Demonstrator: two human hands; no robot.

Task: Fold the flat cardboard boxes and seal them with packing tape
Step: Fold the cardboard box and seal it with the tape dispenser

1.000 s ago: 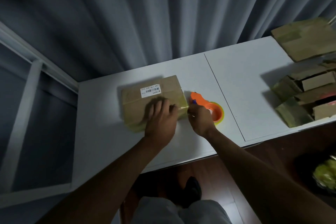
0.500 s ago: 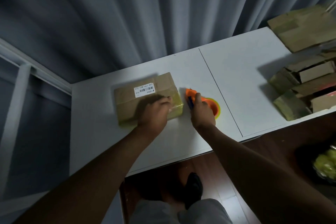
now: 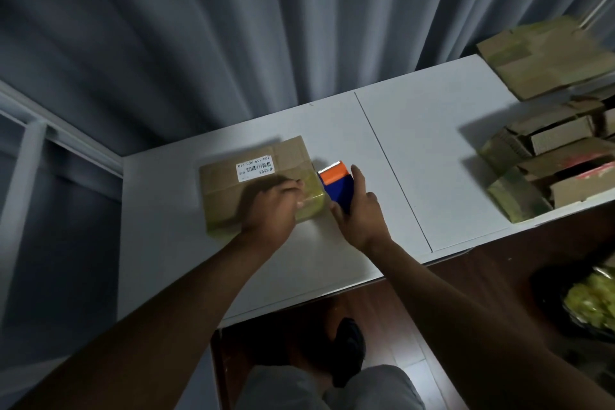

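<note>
Dispenser (image 3: 336,186) now tipped upright, gripped by right hand (image 3: 361,220); box (image 3: 259,183) pressed by left hand (image 3: 273,206), fingers curled. Tape should be cut taut at box edge.

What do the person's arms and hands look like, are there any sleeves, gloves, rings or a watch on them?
Both arms are bare all the way up to the frame edge, with no sleeves in view. The left hand and the right hand wear no gloves. No watch or wristband shows on either wrist. The dim light and blur leave it unclear whether there are rings.
</note>
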